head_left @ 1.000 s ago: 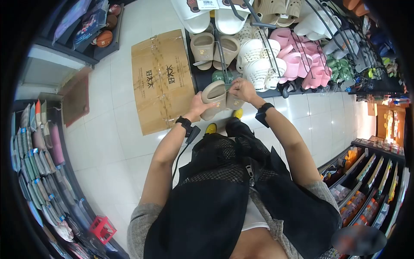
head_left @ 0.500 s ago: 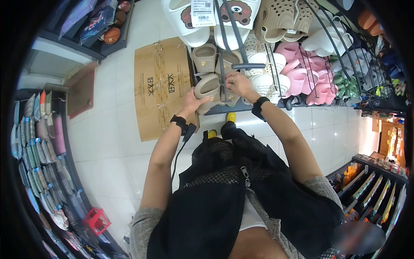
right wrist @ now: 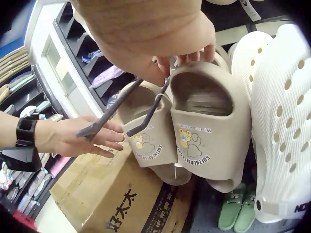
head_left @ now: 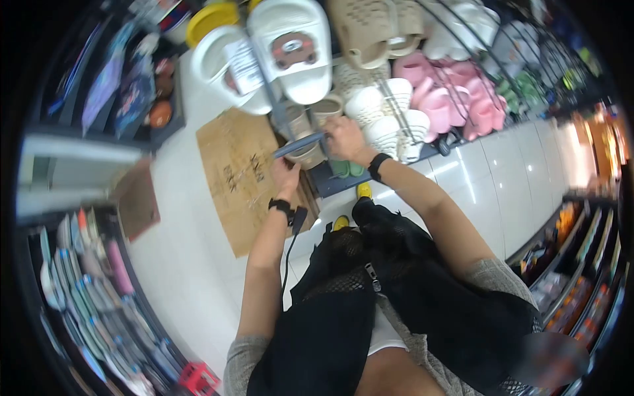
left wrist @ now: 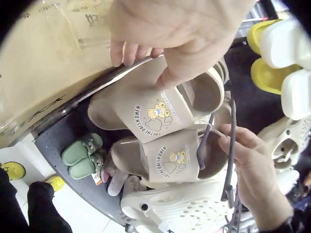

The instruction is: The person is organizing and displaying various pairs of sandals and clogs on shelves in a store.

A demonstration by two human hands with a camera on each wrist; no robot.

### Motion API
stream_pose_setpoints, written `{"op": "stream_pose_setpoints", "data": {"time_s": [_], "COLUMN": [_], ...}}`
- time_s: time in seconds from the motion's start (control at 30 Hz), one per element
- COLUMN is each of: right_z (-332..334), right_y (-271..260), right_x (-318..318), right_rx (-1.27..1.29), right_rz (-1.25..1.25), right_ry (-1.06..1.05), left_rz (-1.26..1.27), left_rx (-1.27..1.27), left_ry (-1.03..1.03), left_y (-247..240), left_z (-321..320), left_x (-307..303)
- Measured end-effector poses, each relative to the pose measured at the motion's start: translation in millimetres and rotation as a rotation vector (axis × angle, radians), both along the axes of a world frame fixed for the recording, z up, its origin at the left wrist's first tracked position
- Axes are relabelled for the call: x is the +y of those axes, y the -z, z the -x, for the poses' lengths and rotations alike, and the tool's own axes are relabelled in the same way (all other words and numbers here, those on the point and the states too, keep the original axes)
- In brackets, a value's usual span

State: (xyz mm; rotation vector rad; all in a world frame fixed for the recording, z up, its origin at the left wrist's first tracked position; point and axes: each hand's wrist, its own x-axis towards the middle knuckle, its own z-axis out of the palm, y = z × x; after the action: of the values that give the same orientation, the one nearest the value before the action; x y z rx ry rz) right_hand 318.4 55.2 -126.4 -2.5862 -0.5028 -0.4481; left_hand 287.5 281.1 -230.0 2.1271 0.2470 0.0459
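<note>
A pair of beige bear-print slippers hangs at a dark rack hook, a thin tie near their openings. My right hand holds the pair at the upper rim, fingers curled behind it and thumb by the tie. Beside the other slipper is my left hand, its fingers fairly straight and spread; in the left wrist view that hand has its thumb over the strap. Contact there is hard to tell.
White perforated clogs stand close on the right. A large carton lies left of the rack, white bear slides hang above, and small green slippers sit on the lower shelf. Pink clogs are farther right.
The head view has shifted and turned. Both hands stand nearer the hook's end with the beige pair, and my left hand's grip on its slipper has loosened.
</note>
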Motion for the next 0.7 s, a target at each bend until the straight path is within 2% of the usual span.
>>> {"op": "stream_pose_setpoints", "data": {"time_s": [0.07, 0.13, 0.2, 0.27, 0.33, 0.4, 0.43, 0.47, 0.5, 0.57, 0.63, 0.7], "right_z": [16.5, 38.8, 69.1, 99.8, 137.5, 176.8, 198.0, 226.1, 248.8, 311.4, 362.9, 424.9], "right_y": [-16.3, -17.1, -23.7, -3.3, 4.2, 44.0, 68.6, 84.1, 92.1, 125.2, 113.0, 144.9], "right_x": [-7.8, -24.7, -45.5, -71.0, -101.6, -145.7, -170.6, -189.7, -214.8, -248.7, -270.9, -297.9], "right_rx": [0.016, -0.04, -0.007, 0.14, 0.389, 0.564, 0.75, 0.789, 0.953, 0.993, 1.052, 1.115], "right_rz": [-0.116, -0.207, -0.26, -0.275, -0.298, -0.215, -0.176, -0.201, -0.065, -0.104, -0.221, -0.352], "right_ry": [-0.017, -0.048, -0.032, 0.064, 0.214, 0.283, 0.332, 0.43, 0.421, 0.74, 0.93, 1.082], "left_rz": [0.288, 0.089, -0.065, 0.049, 0.26, 0.308, 0.28, 0.247, 0.238, 0.158, 0.081, 0.024], "left_rx": [0.006, 0.114, 0.136, 0.18, 0.441, 0.601, 0.647, 0.691, 0.711, 0.716, 0.672, 0.628], "left_ry": [-0.045, -0.005, 0.089, 0.233, 0.313, 0.478, 0.561, 0.642, 0.687, 0.779, 0.885, 1.002], "left_y": [19.5, 23.3, -14.6, 34.8, 18.6, 24.4, 19.6, 14.3, 12.7, -0.5, -17.6, -38.7], "left_z": [2.9, 11.0, 30.3, 39.0, 62.1, 79.2, 84.7, 87.8, 89.9, 89.0, 80.7, 79.2], "left_x": [-1.9, -1.5, -17.2, -11.6, -29.8, -39.9, -49.6, -59.6, -69.5, -98.1, -130.3, -169.0]}}
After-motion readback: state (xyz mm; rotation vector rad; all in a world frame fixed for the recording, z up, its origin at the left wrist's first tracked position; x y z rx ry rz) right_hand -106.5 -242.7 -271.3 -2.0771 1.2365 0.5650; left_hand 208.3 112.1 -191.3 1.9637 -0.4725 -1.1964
